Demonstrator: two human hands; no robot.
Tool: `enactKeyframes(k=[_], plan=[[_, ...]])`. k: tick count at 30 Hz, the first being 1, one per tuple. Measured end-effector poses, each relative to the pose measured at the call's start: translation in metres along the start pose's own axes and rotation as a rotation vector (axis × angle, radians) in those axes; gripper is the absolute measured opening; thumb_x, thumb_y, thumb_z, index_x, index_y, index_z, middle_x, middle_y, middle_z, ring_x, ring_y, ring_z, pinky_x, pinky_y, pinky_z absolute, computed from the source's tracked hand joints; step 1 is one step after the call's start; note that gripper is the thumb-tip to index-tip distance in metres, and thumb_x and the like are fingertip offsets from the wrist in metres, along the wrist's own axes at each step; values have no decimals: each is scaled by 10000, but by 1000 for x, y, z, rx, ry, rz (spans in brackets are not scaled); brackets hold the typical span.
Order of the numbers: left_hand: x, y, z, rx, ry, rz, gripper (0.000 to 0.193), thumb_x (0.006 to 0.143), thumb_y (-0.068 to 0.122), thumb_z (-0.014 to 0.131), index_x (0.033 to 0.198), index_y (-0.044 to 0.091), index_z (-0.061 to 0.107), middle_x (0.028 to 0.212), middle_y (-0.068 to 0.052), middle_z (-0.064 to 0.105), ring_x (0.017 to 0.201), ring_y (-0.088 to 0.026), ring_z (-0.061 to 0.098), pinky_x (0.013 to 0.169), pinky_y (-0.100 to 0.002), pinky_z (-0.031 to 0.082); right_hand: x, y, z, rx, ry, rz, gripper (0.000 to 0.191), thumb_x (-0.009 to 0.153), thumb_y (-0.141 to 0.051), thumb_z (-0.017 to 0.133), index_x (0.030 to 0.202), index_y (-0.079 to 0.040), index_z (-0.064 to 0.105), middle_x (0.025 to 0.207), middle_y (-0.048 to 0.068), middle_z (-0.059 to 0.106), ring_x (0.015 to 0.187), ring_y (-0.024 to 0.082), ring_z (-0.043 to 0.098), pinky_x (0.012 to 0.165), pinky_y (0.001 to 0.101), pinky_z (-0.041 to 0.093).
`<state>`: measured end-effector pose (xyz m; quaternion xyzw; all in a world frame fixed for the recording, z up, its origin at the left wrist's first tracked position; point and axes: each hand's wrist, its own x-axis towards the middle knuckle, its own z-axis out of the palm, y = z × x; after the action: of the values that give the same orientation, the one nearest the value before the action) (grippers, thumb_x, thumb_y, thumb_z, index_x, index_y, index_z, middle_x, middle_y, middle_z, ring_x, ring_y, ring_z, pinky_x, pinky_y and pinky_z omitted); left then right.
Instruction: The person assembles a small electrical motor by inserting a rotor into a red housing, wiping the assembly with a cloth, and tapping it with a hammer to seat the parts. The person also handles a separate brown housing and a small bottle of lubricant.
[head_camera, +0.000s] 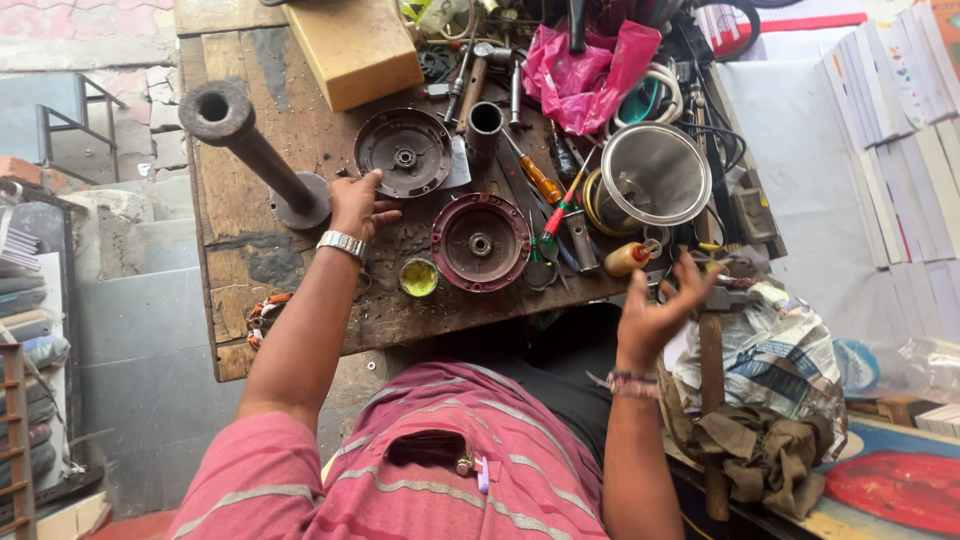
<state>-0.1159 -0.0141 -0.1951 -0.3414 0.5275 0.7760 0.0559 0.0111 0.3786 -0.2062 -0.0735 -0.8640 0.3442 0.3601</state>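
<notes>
Bench count, head view. Round metal covers: 2. Dark grey cover (404, 152) toward far side, red cover (480, 242) nearer the person, each w/ a hub hole in the middle. The two lie near each other, not touching.

Pipe stand (250, 150): 1, thick rusty tube tilted in frame, on a round base plate. Short metal tube (484, 130): 1, upright, just right of grey cover. Steel pot (655, 175): 1, shiny, open mouth up, right side of bench. Screwdrivers: at least 2 clear ones, orange handle (541, 181) and a red/green one (560, 212); more tools in the pile behind, can't count them. Small tin (418, 277) w/ yellow-green stuff inside: 1, left of red cover. Pink plastic bag (585, 72): 1, far side. Wood block (355, 45): 1, far edge. All on a worn wooden bench (230, 260).

Hands: 2, both the person's own. Left hand (358, 204) w/ metal watch on wrist, rests on bench btwn pipe base and grey cover, fingers loosely curled, fingertips at the cover's rim; grips nothing. Whether it actually touches the rim, can't tell. Right hand (660, 310) raised off near bench edge, palm up, fingers spread wide, empty, well apart from red cover. Wrist has a thread band.
</notes>
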Motion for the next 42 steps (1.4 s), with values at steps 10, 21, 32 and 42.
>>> enactKeyframes(k=[10,21,32,42], plan=[[-32,1,-17,524,204,728,238,923,90,741,1061,0,569,955,-142,725,775,-242,747,610,-358,615,-38,-84,-17,507,-220,-34,696,990,35,669,1586,-54,320,1493,164,551,1300,225,597,998,320,548],[-49,38,-47,1465,340,1624,70,1001,147,663,959,93,646,994,-109,695,924,-264,716,666,-357,610,-69,-123,-15,528,-302,-49,714,982,37,663,1595,-69,313,1489,186,556,1276,225,604,976,318,549],[-40,51,-33,983,549,1185,188,844,15,706,977,40,575,912,-134,660,780,-260,697,651,-353,621,-75,-123,-31,558,-363,16,710,980,6,673,1588,-58,313,1469,167,568,1263,210,608,965,311,553],[-99,-6,-39,-177,-137,180,378,841,-52,646,1167,-40,454,988,-151,634,769,-233,743,631,-360,694,-36,-149,-18,450,-506,44,321,952,19,641,1262,-56,680,1429,95,623,1093,186,640,903,300,563]])
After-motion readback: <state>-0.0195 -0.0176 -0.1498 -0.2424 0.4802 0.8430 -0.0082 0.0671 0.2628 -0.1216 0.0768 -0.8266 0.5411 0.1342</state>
